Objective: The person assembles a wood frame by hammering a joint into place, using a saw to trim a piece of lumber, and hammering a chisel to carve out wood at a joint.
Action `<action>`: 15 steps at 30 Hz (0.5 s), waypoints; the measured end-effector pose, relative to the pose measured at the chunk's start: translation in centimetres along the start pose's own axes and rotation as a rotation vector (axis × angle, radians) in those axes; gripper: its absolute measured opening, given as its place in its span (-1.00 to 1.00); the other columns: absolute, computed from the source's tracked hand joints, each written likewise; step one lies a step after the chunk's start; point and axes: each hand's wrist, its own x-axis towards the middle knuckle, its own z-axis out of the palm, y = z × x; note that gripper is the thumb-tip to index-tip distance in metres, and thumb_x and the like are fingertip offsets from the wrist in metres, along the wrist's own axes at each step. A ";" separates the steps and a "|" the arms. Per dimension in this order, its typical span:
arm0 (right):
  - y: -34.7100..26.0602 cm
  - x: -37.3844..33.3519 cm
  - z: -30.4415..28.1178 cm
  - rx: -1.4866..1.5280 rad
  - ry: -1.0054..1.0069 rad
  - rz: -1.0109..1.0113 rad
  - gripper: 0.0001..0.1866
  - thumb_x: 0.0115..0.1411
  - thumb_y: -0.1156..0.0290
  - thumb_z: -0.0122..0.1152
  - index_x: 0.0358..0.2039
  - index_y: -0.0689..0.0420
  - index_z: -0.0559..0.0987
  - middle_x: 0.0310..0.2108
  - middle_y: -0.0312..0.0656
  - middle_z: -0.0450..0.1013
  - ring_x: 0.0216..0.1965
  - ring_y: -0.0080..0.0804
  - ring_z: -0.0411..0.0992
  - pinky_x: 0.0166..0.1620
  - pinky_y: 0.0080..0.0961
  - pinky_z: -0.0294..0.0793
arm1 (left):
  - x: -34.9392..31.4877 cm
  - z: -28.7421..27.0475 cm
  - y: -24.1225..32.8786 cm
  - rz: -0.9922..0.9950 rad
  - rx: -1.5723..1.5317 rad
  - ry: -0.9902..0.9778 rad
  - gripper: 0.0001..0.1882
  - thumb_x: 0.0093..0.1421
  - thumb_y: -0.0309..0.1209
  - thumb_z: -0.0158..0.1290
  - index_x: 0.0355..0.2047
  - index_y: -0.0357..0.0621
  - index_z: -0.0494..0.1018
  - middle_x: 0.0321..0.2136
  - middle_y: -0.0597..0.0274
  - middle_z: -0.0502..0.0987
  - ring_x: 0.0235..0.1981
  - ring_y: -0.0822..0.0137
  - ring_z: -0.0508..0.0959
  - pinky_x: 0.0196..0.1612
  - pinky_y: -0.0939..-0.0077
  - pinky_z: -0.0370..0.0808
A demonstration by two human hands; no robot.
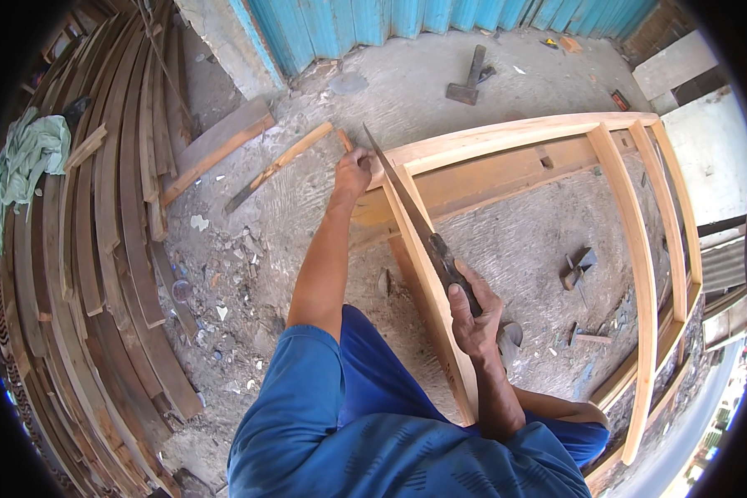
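Note:
A large wooden frame point(506, 137) of pale planed lengths stretches from in front of me to the right. My left hand point(354, 173) is closed around its far left corner, where the rails meet. In my right hand point(477, 314) is the dark handle of a handsaw point(402, 184), fingers wrapped and thumb lying along the grip. The blade points away and to the left, passing over the frame's corner beside my left hand. Whether its teeth touch the wood I cannot tell. A near rail point(432, 299) of the frame runs between my legs, below the saw.
Long boards point(100, 249) lie stacked at the left, with a green cloth point(31, 158) on them. A wooden-handled flat tool point(278, 168) and a mallet point(467, 79) rest on the concrete floor. Inside the frame lie a dark tool point(579, 267) and a small hammer point(591, 338). A blue corrugated door point(373, 23) stands behind.

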 end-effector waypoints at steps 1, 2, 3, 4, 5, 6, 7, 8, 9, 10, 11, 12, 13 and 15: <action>-0.3 0.1 0.0 0.000 -0.007 -0.009 -0.60 0.32 0.32 0.20 0.05 0.33 0.53 -0.14 -0.02 0.55 -0.11 -0.39 0.47 -0.01 -0.46 0.43 | 0.0 -0.2 0.1 0.001 -0.009 0.005 -0.78 0.27 -0.50 0.03 -0.11 -0.13 0.58 -0.38 0.11 0.63 -0.35 0.34 0.58 -0.21 0.45 0.50; -0.5 0.1 0.1 0.000 -0.014 -0.018 -0.60 0.32 0.32 0.20 0.05 0.34 0.53 -0.13 0.00 0.55 -0.11 -0.38 0.47 0.00 -0.45 0.43 | -0.1 -0.4 0.1 -0.009 -0.007 0.007 -0.79 0.25 -0.51 0.04 -0.13 -0.11 0.59 -0.35 0.07 0.63 -0.32 0.29 0.60 -0.19 0.42 0.52; -0.3 0.3 0.3 -0.011 -0.010 -0.026 -0.60 0.32 0.32 0.20 0.05 0.33 0.53 -0.12 0.01 0.55 -0.09 -0.37 0.47 0.01 -0.44 0.43 | -0.2 -0.4 0.4 -0.018 -0.008 0.003 -0.79 0.24 -0.52 0.04 -0.15 -0.09 0.60 -0.32 0.04 0.63 -0.29 0.23 0.62 -0.17 0.39 0.53; 0.2 0.6 0.6 -0.021 -0.006 -0.034 -0.60 0.32 0.33 0.20 0.06 0.33 0.52 -0.11 0.02 0.55 -0.08 -0.36 0.48 0.01 -0.44 0.43 | -0.2 -0.5 0.6 -0.026 -0.009 0.001 -0.79 0.22 -0.53 0.05 -0.17 -0.07 0.60 -0.29 0.01 0.63 -0.25 0.18 0.64 -0.14 0.36 0.54; 0.6 0.8 0.9 -0.031 -0.002 -0.042 -0.60 0.31 0.34 0.20 0.06 0.33 0.52 -0.10 0.03 0.54 -0.07 -0.35 0.48 0.02 -0.43 0.43 | -0.3 -0.5 0.9 -0.036 -0.011 -0.007 -0.79 0.22 -0.53 0.05 -0.17 -0.07 0.60 -0.29 0.01 0.63 -0.25 0.18 0.64 -0.15 0.36 0.55; 0.8 1.3 1.3 -0.014 0.008 -0.047 -0.60 0.32 0.34 0.19 0.07 0.33 0.52 -0.09 0.03 0.54 -0.06 -0.35 0.48 0.03 -0.42 0.43 | -0.2 -0.5 1.1 -0.042 -0.016 -0.014 -0.79 0.22 -0.53 0.05 -0.17 -0.08 0.60 -0.28 0.00 0.63 -0.25 0.17 0.64 -0.15 0.35 0.55; 1.0 1.7 1.8 0.004 0.017 -0.052 -0.60 0.32 0.35 0.19 0.07 0.32 0.51 -0.08 0.04 0.54 -0.05 -0.34 0.48 0.03 -0.42 0.43 | -0.1 -0.4 1.3 -0.049 -0.020 -0.021 -0.79 0.22 -0.54 0.05 -0.17 -0.08 0.60 -0.28 0.00 0.63 -0.24 0.17 0.64 -0.15 0.35 0.55; 1.0 1.9 2.0 0.021 0.027 -0.057 -0.61 0.32 0.35 0.18 0.08 0.32 0.51 -0.08 0.04 0.53 -0.05 -0.33 0.47 0.04 -0.41 0.42 | 0.1 -0.2 1.5 -0.034 -0.004 -0.018 -0.78 0.21 -0.54 0.04 -0.17 -0.08 0.60 -0.28 0.00 0.64 -0.24 0.17 0.64 -0.15 0.35 0.55; 0.6 1.8 2.1 0.053 0.016 -0.046 -0.60 0.32 0.36 0.17 0.08 0.33 0.50 -0.06 0.07 0.53 -0.03 -0.29 0.48 0.05 -0.40 0.43 | 0.1 -0.4 1.3 -0.024 0.019 -0.007 -0.78 0.21 -0.55 0.04 -0.17 -0.08 0.60 -0.28 0.00 0.64 -0.24 0.17 0.65 -0.15 0.35 0.55; -0.1 1.7 1.9 0.085 0.004 -0.034 -0.60 0.32 0.37 0.16 0.08 0.34 0.50 -0.04 0.11 0.52 -0.02 -0.25 0.49 0.07 -0.39 0.43 | 0.0 -0.6 1.0 -0.014 0.041 0.003 -0.78 0.20 -0.55 0.04 -0.17 -0.08 0.60 -0.28 0.00 0.64 -0.24 0.16 0.65 -0.15 0.35 0.56; -0.5 1.6 2.0 0.117 -0.008 -0.022 -0.60 0.32 0.39 0.15 0.09 0.35 0.49 -0.02 0.14 0.51 -0.01 -0.21 0.50 0.08 -0.38 0.43 | 0.0 -0.8 0.7 -0.017 0.031 0.014 -0.77 0.20 -0.56 0.04 -0.18 -0.08 0.60 -0.28 0.00 0.64 -0.24 0.16 0.65 -0.15 0.35 0.56; -0.4 1.8 2.1 0.083 -0.004 -0.028 -0.61 0.32 0.39 0.15 0.08 0.36 0.49 -0.02 0.14 0.52 -0.01 -0.22 0.50 0.08 -0.38 0.43 | -0.1 -0.7 0.8 -0.019 0.016 0.016 -0.77 0.20 -0.56 0.03 -0.18 -0.08 0.60 -0.28 0.00 0.64 -0.24 0.16 0.65 -0.15 0.35 0.56; -0.2 2.2 2.4 0.050 -0.001 -0.034 -0.61 0.31 0.39 0.15 0.07 0.36 0.49 -0.03 0.13 0.52 -0.01 -0.23 0.50 0.08 -0.38 0.43 | -0.2 -0.7 0.9 -0.021 0.001 0.018 -0.76 0.19 -0.56 0.03 -0.18 -0.08 0.61 -0.29 -0.01 0.64 -0.23 0.15 0.65 -0.14 0.35 0.56; 0.3 3.4 3.3 0.001 0.018 -0.051 -0.62 0.31 0.40 0.14 0.06 0.37 0.50 -0.05 0.12 0.53 -0.02 -0.25 0.50 0.07 -0.38 0.43 | 0.0 -0.7 1.0 0.018 0.028 0.013 -0.79 0.23 -0.49 0.06 -0.15 -0.10 0.60 -0.31 0.02 0.65 -0.28 0.24 0.64 -0.16 0.40 0.54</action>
